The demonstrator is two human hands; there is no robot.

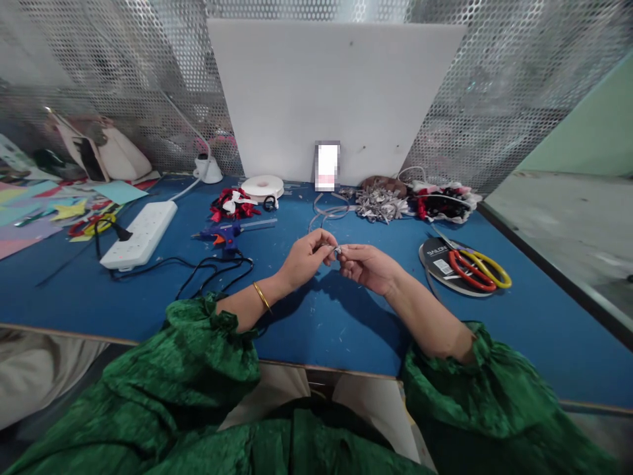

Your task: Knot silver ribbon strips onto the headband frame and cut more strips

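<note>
My left hand (315, 256) and my right hand (368, 265) meet over the middle of the blue table. Both are closed in a pinch on a small piece of grey ribbon (337, 253), its shape mostly covered by the fingertips. A narrow grey strip lies in loops (332, 214) on the table just beyond my hands; whether it joins the held piece I cannot tell. A pile of cut or looped grey ribbon (383, 203) sits behind and to the right.
Scissors (475, 272) with red and yellow handles lie on a black spool (440, 254) at right. To the left are a blue glue gun (225, 236), a white power strip (141, 234), red bows (232, 204) and a white ribbon roll (262, 187). A phone (327, 165) leans against a white board (336, 92).
</note>
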